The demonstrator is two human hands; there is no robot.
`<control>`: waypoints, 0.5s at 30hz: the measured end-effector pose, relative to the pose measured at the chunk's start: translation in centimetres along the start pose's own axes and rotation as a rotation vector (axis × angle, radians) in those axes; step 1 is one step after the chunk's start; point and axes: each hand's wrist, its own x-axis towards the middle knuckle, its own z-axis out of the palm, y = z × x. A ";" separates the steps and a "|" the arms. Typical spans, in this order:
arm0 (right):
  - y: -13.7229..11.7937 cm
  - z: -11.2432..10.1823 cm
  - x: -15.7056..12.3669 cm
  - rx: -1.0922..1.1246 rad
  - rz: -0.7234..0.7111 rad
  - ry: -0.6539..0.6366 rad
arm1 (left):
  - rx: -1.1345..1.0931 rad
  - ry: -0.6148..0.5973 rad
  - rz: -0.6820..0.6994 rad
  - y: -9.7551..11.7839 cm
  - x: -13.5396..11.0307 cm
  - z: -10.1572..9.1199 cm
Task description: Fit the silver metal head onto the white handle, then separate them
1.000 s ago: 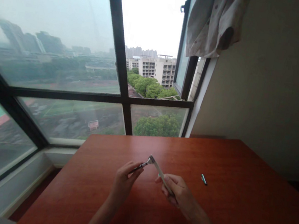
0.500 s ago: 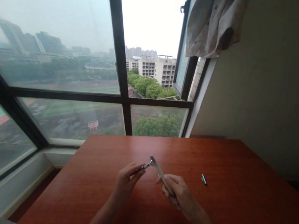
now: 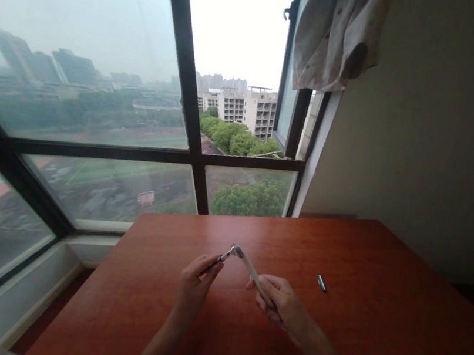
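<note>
My left hand (image 3: 195,283) is closed, pinching a slim dark pen-like rod (image 3: 214,264) with a silver end pointing up and to the right. My right hand (image 3: 279,298) is wrapped round a long, slightly curved, pale grey tool (image 3: 252,272); its exact kind is unclear. The tool's darker, bent tip meets the rod's silver end above the table, and I cannot tell whether it grips it. A small green bit shows by the right fingers. Apart from both hands, a short dark green and silver piece like a pen cap (image 3: 321,283) lies at the right.
The reddish-brown wooden table (image 3: 153,319) reaches to the window. Dark window frames (image 3: 111,154) stand behind it, with one pane open. A pale spotted cloth (image 3: 335,38) hangs at the upper right, beside a plain wall (image 3: 412,138).
Both held things have shifted a little to the left in view, the left hand and rod slightly more. The tool's tip now sits further along the rod's silver end. Both grips are unchanged.
</note>
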 end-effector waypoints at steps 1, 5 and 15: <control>0.0 0.0 0.0 -0.011 0.002 0.011 | -0.015 0.007 -0.025 0.0 0.0 0.0; 0.1 0.1 0.3 -0.063 -0.014 0.059 | -0.118 0.048 -0.181 -0.1 0.1 0.0; -0.1 0.1 0.2 -0.439 -0.266 0.200 | -0.422 -0.222 -0.371 -0.4 0.0 0.5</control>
